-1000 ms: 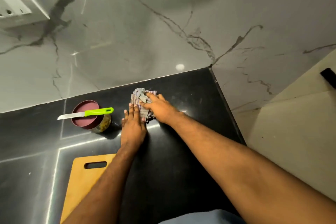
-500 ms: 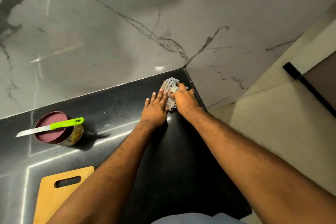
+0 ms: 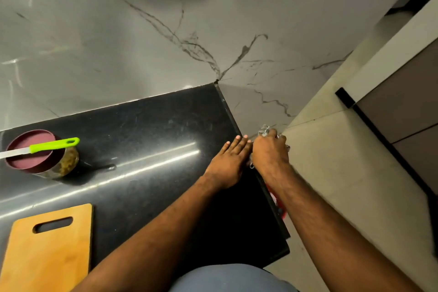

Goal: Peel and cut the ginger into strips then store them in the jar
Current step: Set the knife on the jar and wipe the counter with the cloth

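Now the right hand [image 3: 270, 152] holds the crumpled grey cloth [image 3: 265, 130] past the black worktop [image 3: 147, 125] edge, fingers curled around it; the left hand [image 3: 228, 161] lies flat beside it, fingers straight and together; the maroon-lidded glass jar [image 3: 42, 156] stands well apart, nearer the left hand

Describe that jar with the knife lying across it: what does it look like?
The jar stands upright on the black countertop, far left, near the marble wall. It seems to be clear glass, showing yellowish-brown contents, and a round maroon lid closes it. A knife with a bright green handle and a pale blade rests flat across the lid. Neither hand touches it.
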